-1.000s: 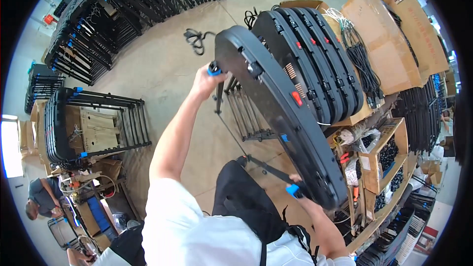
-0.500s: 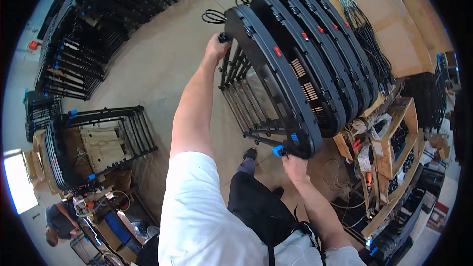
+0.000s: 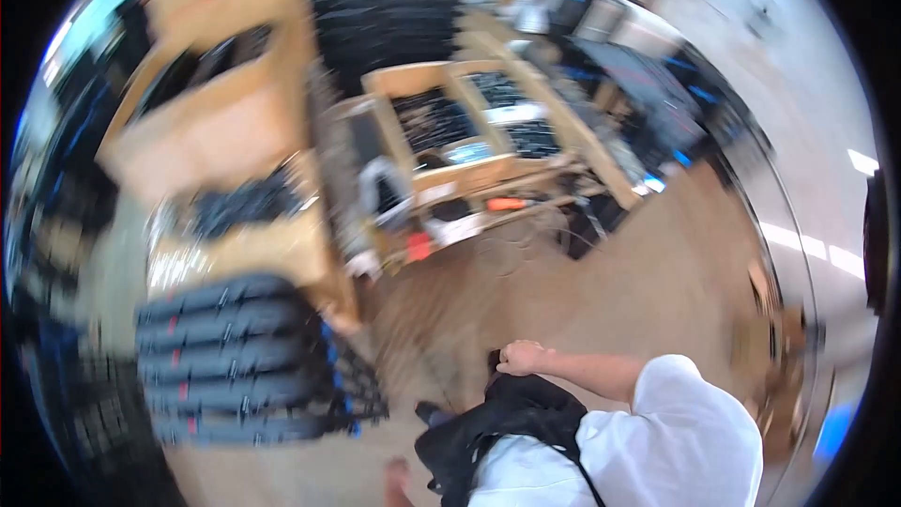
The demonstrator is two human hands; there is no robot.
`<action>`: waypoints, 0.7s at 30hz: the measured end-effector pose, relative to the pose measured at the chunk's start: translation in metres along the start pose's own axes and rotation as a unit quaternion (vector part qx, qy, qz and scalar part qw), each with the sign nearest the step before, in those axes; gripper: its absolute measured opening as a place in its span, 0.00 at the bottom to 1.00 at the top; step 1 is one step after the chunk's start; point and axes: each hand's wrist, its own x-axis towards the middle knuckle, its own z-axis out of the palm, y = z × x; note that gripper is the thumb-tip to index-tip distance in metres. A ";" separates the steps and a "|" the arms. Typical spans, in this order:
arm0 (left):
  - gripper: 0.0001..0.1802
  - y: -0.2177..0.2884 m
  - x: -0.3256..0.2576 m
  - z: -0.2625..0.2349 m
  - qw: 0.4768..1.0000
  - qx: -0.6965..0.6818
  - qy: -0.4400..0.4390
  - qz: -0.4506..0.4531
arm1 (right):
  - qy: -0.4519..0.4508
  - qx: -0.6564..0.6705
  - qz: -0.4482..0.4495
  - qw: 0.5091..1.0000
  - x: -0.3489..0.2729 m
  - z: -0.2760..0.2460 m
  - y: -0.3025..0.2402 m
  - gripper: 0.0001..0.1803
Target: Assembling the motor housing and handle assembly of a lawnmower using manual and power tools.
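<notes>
A: To the left of the hand (image 3: 522, 357), a little lower, is the stack of black padded frames (image 3: 235, 357). How does it handle?

B: I judge each frame stiff and rather heavy, with metal bars under the pad. I would grip it at the two ends, near the blue caps, not at the soft pad.

A: How does it look?

B: Long black pads lie one over another, with small red marks and blue tips. The picture is blurred, so finer detail is lost.

A: And the hands?

B: One hand is a closed fist, empty as far as I see, against the dark apron (image 3: 497, 422). Which side it is, I cannot tell; the other is out of view.
</notes>
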 end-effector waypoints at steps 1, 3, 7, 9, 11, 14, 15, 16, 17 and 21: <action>0.19 -0.005 -0.015 -0.013 0.975 -0.161 -0.074 0.131 | -0.011 0.030 0.057 0.998 -0.002 -0.012 0.012 0.26; 0.18 -0.013 0.037 -0.049 0.970 -0.182 -0.084 0.141 | 0.015 0.110 0.183 0.977 -0.018 -0.041 0.098 0.27; 0.16 0.031 0.129 -0.082 0.926 -0.365 -0.087 -0.037 | 0.277 0.184 0.296 0.896 -0.035 -0.060 0.322 0.31; 0.16 0.055 0.170 -0.090 0.881 -0.439 -0.067 -0.162 | 0.410 0.312 0.260 0.817 -0.033 -0.114 0.407 0.24; 0.17 0.084 0.221 -0.088 0.812 -0.512 -0.044 -0.276 | 0.533 0.366 0.266 0.715 -0.037 -0.178 0.502 0.21; 0.18 0.134 0.305 -0.071 0.666 -0.606 -0.011 -0.435 | 0.664 0.362 0.275 0.594 -0.038 -0.255 0.650 0.26; 0.12 0.119 0.332 -0.086 0.664 -0.524 -0.010 -0.533 | 0.674 0.364 0.263 0.586 -0.016 -0.288 0.668 0.28; 0.11 0.128 0.348 -0.092 0.667 -0.522 0.009 -0.532 | 0.635 0.422 0.260 0.593 -0.010 -0.314 0.694 0.33; 0.11 0.162 0.402 -0.086 0.670 -0.531 0.017 -0.518 | 0.645 0.439 0.278 0.561 -0.014 -0.331 0.730 0.35; 0.18 0.314 0.575 -0.119 0.830 -0.437 -0.098 -0.332 | 0.652 0.544 0.224 0.479 -0.013 -0.365 0.807 0.35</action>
